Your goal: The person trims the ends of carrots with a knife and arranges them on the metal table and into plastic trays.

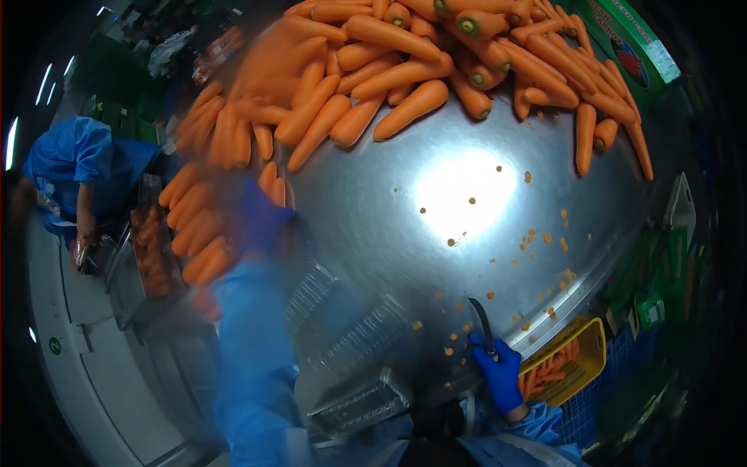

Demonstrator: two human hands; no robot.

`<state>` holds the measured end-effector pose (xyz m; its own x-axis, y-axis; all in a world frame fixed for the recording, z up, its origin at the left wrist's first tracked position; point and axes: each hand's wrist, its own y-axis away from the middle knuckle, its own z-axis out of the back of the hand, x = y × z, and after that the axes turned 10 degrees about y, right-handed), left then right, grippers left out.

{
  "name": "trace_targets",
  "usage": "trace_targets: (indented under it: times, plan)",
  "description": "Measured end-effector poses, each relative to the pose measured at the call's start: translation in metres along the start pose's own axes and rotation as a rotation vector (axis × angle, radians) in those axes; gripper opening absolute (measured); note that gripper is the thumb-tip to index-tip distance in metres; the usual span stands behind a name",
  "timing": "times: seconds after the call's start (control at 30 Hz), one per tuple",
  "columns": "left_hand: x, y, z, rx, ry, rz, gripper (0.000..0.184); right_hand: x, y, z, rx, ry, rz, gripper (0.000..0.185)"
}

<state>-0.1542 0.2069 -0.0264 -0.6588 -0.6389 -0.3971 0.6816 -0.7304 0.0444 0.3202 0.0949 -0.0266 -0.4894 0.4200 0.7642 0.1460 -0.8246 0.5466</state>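
The carrots [412, 109] lie heaped on the metal table [366, 198], spread in an arc from ten o'clock through twelve to two. Along the front of the heap, several have their long axis running from about one or two o'clock down to seven or eight; a lone carrot [585, 140] at the right lies nearly twelve to six. At nine o'clock a row of carrots [194, 233] slants alike, roughly side by side.

The left hand [263, 216], gloved in blue, is blurred beside that row; I cannot tell whether its fingers grasp anything. The right hand [499, 375], at five o'clock, has its fingers closed round the handle of a knife [482, 321], whose curved blade points to eleven.

Carrot scraps [547, 238] lie scattered toward three and four o'clock, near a yellow basket [597, 354] holding carrot pieces. A clear tray [362, 409] sits at six.
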Motion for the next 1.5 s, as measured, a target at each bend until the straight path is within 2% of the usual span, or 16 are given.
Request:
trace_targets:
  times: [0.07, 0.17, 0.2, 0.3, 0.4, 0.47, 0.57, 0.73, 0.83, 0.93, 1.03, 1.23, 1.33, 1.43, 1.47, 1.5]
  plan:
    - [0.045, -0.029, -0.026, -0.024, -0.023, -0.014, 0.105, -0.005, 0.001, 0.000, 0.007, -0.055, -0.008, 0.028]
    - [0.067, -0.022, -0.019, 0.052, 0.225, -0.089, 0.100, -0.027, -0.001, 0.000, -0.004, -0.069, 0.070, 0.028]
    - [0.063, -0.006, -0.011, 0.020, 0.370, -0.217, 0.098, -0.026, 0.000, 0.000, -0.004, -0.057, 0.075, 0.027]
    - [-0.003, 0.072, 0.042, 0.072, 0.511, -0.305, 0.100, -0.021, 0.000, -0.001, 0.009, -0.058, 0.079, 0.028]
    - [-0.061, 0.159, 0.091, 0.335, 0.666, -0.368, 0.102, -0.022, 0.000, 0.002, 0.020, -0.138, 0.112, 0.030]
    - [-0.063, 0.205, 0.099, 0.449, 0.760, -0.313, 0.102, -0.001, 0.007, 0.003, 0.021, -0.222, 0.157, 0.031]
    - [-0.077, 0.263, 0.106, 0.619, 0.917, -0.153, 0.101, 0.051, 0.038, 0.020, -0.128, 0.064, 0.575, 0.024]
    - [-0.090, 0.314, 0.103, 0.768, 0.911, -0.326, 0.107, 0.086, 0.080, 0.042, -0.248, 0.570, 0.892, 0.022]
    - [-0.103, 0.336, 0.106, 0.705, 0.927, -0.563, 0.063, 0.074, 0.090, 0.045, -0.333, 0.659, 0.970, 0.027]
    - [-0.103, 0.348, 0.104, 0.724, 0.941, -0.626, 0.069, 0.071, 0.107, 0.053, -0.402, 0.757, 0.960, 0.028]
    - [-0.089, 0.351, 0.093, 0.791, 0.889, -0.633, 0.106, 0.067, 0.119, 0.059, -0.449, 0.773, 0.981, 0.030]
    - [-0.095, 0.362, 0.099, 0.834, 0.842, -0.617, 0.103, 0.060, 0.129, 0.063, -0.499, 0.767, 1.010, 0.030]
    - [-0.085, 0.365, 0.094, 0.750, 0.861, -0.703, 0.102, 0.055, 0.122, 0.063, -0.496, 0.674, 1.045, 0.022]
    - [-0.083, 0.374, 0.110, 0.661, 0.891, -0.553, 0.103, 0.001, 0.089, 0.062, -0.446, 0.252, 0.695, 0.020]
    - [-0.084, 0.373, 0.112, 0.612, 0.884, -0.535, 0.103, -0.003, 0.093, 0.068, -0.426, 0.260, 0.569, 0.019]
    - [-0.085, 0.372, 0.114, 0.559, 0.875, -0.505, 0.103, 0.001, 0.098, 0.068, -0.416, 0.282, 0.680, 0.020]
